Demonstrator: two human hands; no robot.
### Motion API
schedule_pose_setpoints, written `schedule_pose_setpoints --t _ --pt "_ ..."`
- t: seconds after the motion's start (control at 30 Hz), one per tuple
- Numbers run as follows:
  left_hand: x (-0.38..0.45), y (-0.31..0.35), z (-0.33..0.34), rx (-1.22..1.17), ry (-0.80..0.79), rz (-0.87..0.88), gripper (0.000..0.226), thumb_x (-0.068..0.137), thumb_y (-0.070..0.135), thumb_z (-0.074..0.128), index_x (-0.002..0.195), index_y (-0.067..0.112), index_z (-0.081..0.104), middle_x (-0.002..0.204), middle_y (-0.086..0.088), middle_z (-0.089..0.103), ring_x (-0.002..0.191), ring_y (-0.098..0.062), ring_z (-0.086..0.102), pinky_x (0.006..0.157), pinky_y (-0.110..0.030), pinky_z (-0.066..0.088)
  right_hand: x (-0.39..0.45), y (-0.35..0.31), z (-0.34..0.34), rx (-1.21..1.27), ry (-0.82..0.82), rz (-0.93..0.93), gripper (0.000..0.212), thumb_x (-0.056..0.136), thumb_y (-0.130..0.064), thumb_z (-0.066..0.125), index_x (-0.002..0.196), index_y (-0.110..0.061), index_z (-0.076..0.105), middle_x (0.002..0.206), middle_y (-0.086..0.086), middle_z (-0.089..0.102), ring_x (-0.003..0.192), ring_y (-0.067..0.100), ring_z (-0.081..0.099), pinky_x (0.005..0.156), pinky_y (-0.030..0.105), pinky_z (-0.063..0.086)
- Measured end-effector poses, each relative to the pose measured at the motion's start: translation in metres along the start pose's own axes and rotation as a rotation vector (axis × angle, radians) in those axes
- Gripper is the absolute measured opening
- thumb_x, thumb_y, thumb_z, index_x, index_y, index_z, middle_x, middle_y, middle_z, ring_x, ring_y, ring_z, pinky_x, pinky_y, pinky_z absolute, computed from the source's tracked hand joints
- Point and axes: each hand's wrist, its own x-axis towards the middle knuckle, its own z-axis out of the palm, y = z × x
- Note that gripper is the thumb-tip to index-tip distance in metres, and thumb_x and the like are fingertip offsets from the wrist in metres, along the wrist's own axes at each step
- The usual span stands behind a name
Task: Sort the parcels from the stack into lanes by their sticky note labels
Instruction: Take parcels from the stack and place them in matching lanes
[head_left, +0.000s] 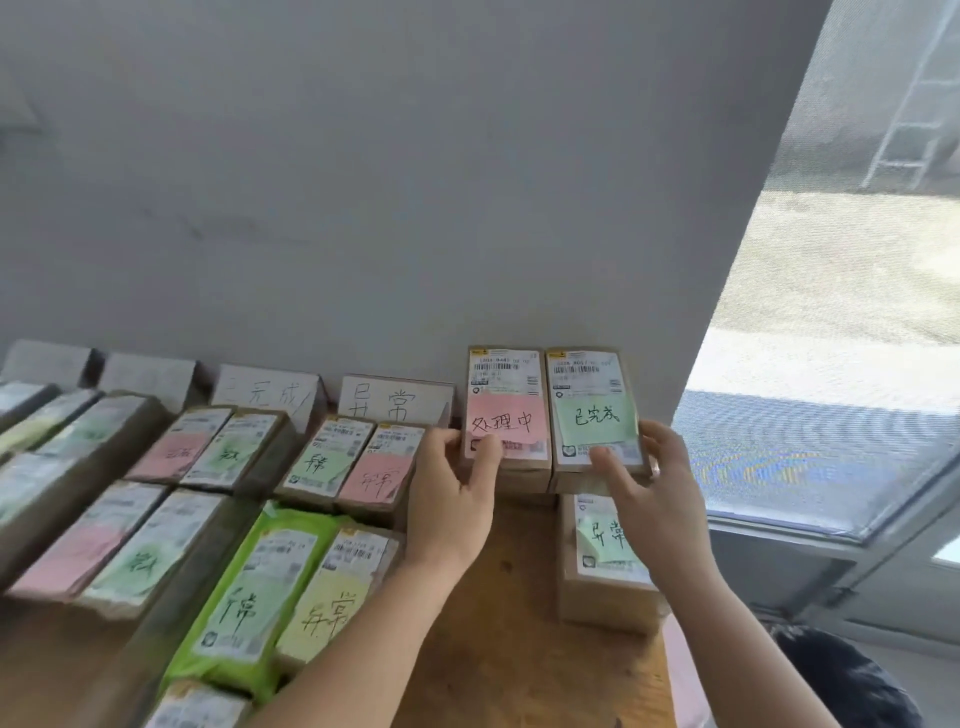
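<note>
Two brown parcels stand side by side on a stack against the wall. My left hand (451, 499) grips the left one, the parcel with a pink note (506, 410), thumb on its face. My right hand (655, 493) grips the right one, the parcel with a green note (595, 410), thumb in front and fingers round its right edge. Below them lies a parcel with a green note (602, 558) flat on the wooden table (498, 649). To the left, rows of sorted parcels (332, 462) lie in lanes behind folded paper lane signs (395, 402).
A grey wall (363, 208) rises right behind the lane signs. A green plastic mailer (244, 597) lies in the near row. A window with a mesh screen (831, 312) is on the right, beyond the table's right edge. A dark object (841, 680) sits low at the bottom right.
</note>
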Motion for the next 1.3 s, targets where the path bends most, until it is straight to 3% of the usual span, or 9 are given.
schedule_pose_setpoints --t 0.1,0.2,0.33,0.5,0.67,0.77,1.1,1.23,1.3 --pt "-0.026 0.006 -0.019 -0.075 0.025 0.005 0.051 0.082 0.065 0.037 0.105 0.021 0.048 0.094 0.011 0.058 0.086 0.012 0.052 0.067 -0.003 0.040 -0.022 -0.005 -0.002 0.058 0.000 -0.036 0.044 0.076 -0.043 0.071 0.112 -0.036 0.048 0.101 -0.026 0.059 0.092 0.005 0.062 0.072 0.031 0.048" --pt "-0.045 0.005 -0.037 -0.066 0.061 -0.034 0.029 0.088 0.055 0.041 0.098 0.028 0.044 0.094 0.013 0.057 0.083 0.017 0.051 0.065 -0.001 0.039 -0.044 -0.012 0.000 0.087 -0.028 -0.062 0.040 0.079 -0.041 0.071 0.109 -0.039 0.046 0.104 -0.023 0.058 0.091 0.005 0.063 0.072 0.030 0.045" --pt "-0.066 0.001 -0.063 -0.042 0.120 -0.044 0.010 0.094 0.034 0.052 0.094 0.032 0.043 0.095 0.016 0.059 0.083 0.015 0.054 0.061 -0.006 0.043 -0.069 -0.023 0.005 0.103 -0.046 -0.098 0.035 0.082 -0.035 0.069 0.108 -0.041 0.046 0.104 -0.024 0.059 0.092 0.006 0.063 0.074 0.031 0.048" --pt "-0.091 -0.006 -0.098 -0.073 0.160 -0.051 0.016 0.093 0.034 0.055 0.106 0.027 0.047 0.099 0.014 0.063 0.083 0.005 0.060 0.068 -0.021 0.054 -0.105 -0.038 0.014 0.110 -0.055 -0.158 0.035 0.083 -0.028 0.071 0.110 -0.033 0.050 0.091 -0.048 0.053 0.085 -0.019 0.055 0.062 0.005 0.040" --pt "-0.119 -0.014 -0.146 -0.086 0.170 -0.050 0.023 0.094 0.036 0.052 0.117 0.034 0.046 0.107 0.021 0.059 0.096 0.009 0.055 0.067 -0.008 0.046 -0.150 -0.054 0.036 0.145 -0.121 -0.141 0.038 0.083 -0.033 0.070 0.114 -0.036 0.049 0.098 -0.035 0.060 0.096 0.004 0.063 0.072 0.028 0.048" --pt "-0.136 -0.023 -0.184 -0.098 0.181 -0.060 0.028 0.094 0.037 0.052 0.121 0.033 0.046 0.112 0.015 0.061 0.104 0.001 0.056 0.081 -0.019 0.049 -0.184 -0.068 0.053 0.146 -0.140 -0.147 0.039 0.083 -0.036 0.069 0.117 -0.035 0.049 0.102 -0.032 0.058 0.099 0.008 0.062 0.080 0.035 0.052" --pt "-0.206 -0.068 -0.329 -0.145 0.241 -0.098 0.020 0.094 0.041 0.052 0.108 0.053 0.045 0.104 0.025 0.062 0.095 0.012 0.056 0.063 -0.007 0.046 -0.316 -0.117 0.127 0.217 -0.241 -0.140 0.028 0.089 -0.032 0.063 0.107 -0.046 0.047 0.091 -0.036 0.059 0.082 -0.014 0.060 0.053 0.009 0.046" --pt "-0.226 -0.087 -0.379 -0.150 0.283 -0.103 0.022 0.093 0.036 0.055 0.114 0.042 0.050 0.106 0.021 0.062 0.099 0.007 0.057 0.071 -0.013 0.049 -0.361 -0.127 0.159 0.255 -0.287 -0.090 0.019 0.095 -0.032 0.054 0.110 -0.041 0.049 0.102 -0.019 0.064 0.087 0.003 0.066 0.065 0.028 0.057" --pt "-0.233 -0.097 -0.402 -0.161 0.293 -0.124 0.021 0.093 0.035 0.057 0.112 0.042 0.052 0.105 0.022 0.061 0.099 0.005 0.057 0.073 -0.015 0.047 -0.379 -0.132 0.174 0.250 -0.302 -0.087 0.021 0.094 -0.031 0.054 0.113 -0.039 0.048 0.103 -0.019 0.063 0.087 0.001 0.065 0.062 0.023 0.054"
